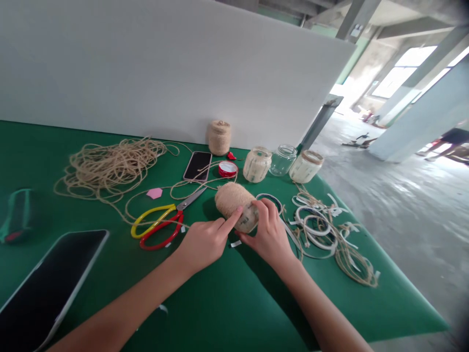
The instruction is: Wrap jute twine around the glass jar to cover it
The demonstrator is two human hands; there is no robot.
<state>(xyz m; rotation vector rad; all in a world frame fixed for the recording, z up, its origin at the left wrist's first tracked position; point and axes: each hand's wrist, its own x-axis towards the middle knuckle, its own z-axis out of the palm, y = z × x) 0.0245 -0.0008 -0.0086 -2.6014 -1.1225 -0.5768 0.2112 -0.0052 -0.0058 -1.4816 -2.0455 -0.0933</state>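
Head view: jar (232, 197) tipped over the green table (220, 313), between left hand (205, 242) and right hand (270, 233).
Left hand: index fingertip on the jar, other fingers curled; grip on any twine (113, 166) hidden.
Jar: ahead-right of the left hand; long axis slants far-left to near-right, unwrapped end pointing near-right.
Right hand: clamped around that end, touching more of it.

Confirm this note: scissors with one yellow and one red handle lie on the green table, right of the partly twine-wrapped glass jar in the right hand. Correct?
The side is wrong: the head view shows the scissors left of the glass jar. The rest stands: scissors on the green table, jar in the right hand.
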